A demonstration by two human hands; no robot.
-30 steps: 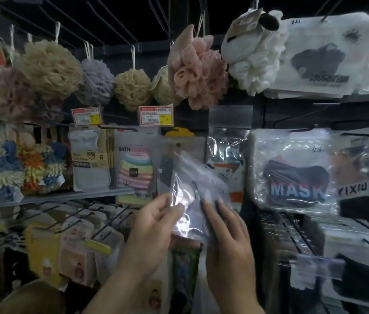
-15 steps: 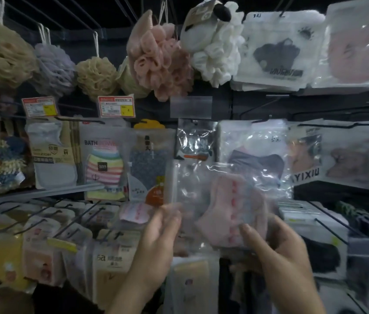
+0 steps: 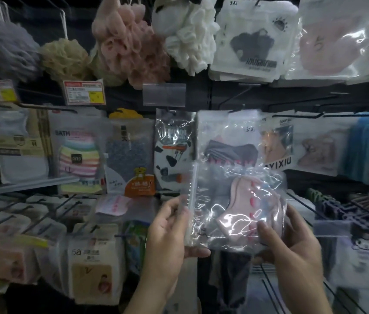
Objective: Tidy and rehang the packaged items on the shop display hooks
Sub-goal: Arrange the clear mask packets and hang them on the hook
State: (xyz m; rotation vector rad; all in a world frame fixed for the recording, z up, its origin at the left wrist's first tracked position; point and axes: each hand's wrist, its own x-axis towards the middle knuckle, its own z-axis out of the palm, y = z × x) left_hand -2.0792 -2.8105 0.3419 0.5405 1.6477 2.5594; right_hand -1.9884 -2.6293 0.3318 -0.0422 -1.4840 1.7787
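Two-handed grip, crinkly clear packet (image 3: 231, 200)

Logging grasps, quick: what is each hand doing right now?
Left hand: grips the left edge of the clear packet.
Right hand: grips that packet's lower right corner.

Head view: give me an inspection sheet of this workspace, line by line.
Surface: no table; dark display wall with wire hooks.
Job's things: clear packet with a pink item inside, off the hooks, held in front of hanging mask packets.
Clutter: crowded packets on the lower left hooks.
Hands: left hand grips the packet's left edge; right hand grips its lower right, thumb on the front.
Cables: nothing seen.
Surroundings: bath sponges hang above; price tag below them.
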